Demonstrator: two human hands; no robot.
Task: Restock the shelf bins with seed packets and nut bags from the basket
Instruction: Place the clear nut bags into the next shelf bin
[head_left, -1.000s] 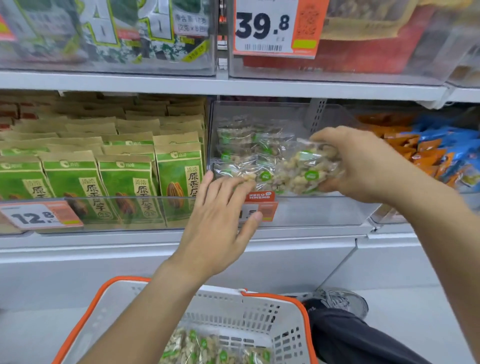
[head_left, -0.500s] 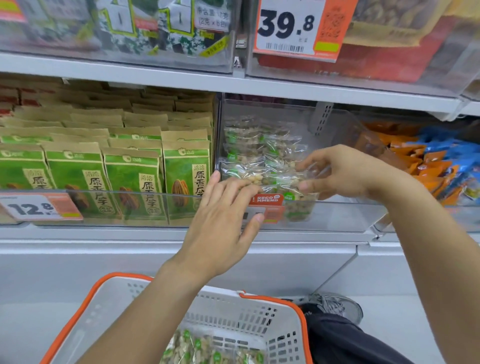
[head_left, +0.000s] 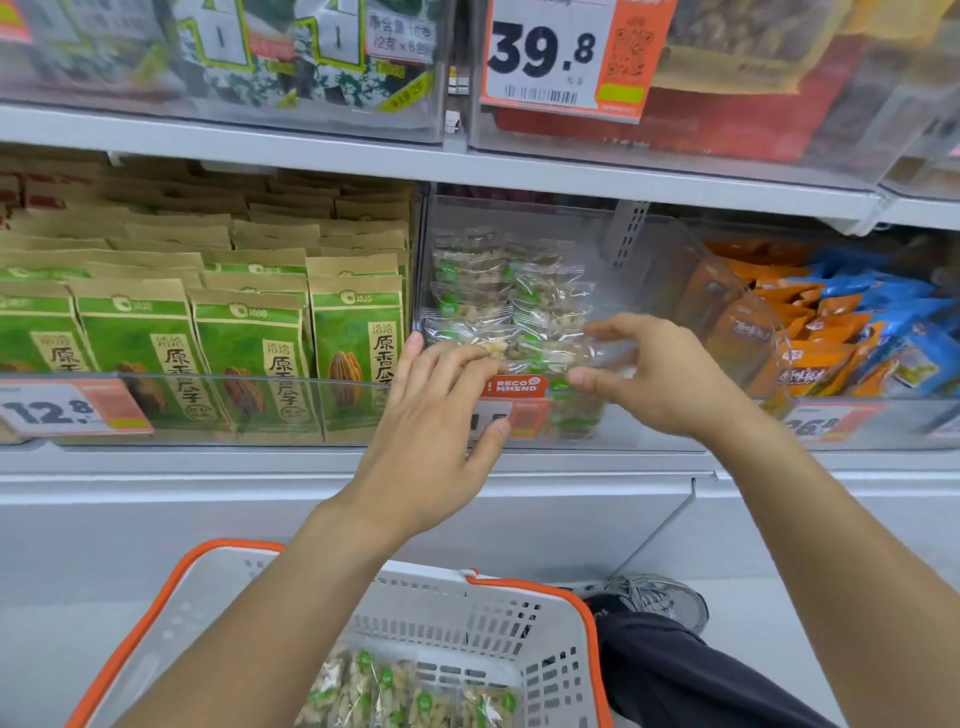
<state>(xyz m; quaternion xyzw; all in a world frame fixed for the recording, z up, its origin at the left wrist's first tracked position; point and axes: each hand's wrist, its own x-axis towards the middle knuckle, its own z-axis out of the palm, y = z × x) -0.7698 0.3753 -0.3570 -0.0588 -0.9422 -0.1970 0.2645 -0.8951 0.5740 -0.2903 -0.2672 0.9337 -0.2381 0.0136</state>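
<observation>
Nuts in a clear plastic bag with green label (head_left: 540, 353) lie at the front of the clear shelf bin (head_left: 727, 291). My right hand (head_left: 660, 379) pinches its end, and my left hand (head_left: 436, 410) presses it with straight fingers, so it settles flat. More bags wait in the grey basket with orange rim (head_left: 545, 623).

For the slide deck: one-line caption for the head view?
Both hands settle a clear nut bag into the transparent shelf bin, basket below.

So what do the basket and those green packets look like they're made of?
The basket looks like hard matte plastic: grey slotted walls, orange moulded rim. The green packets seem to be brown kraft paper with a printed green front, dull and creased at the tops; any inner lining can't be seen.
</observation>
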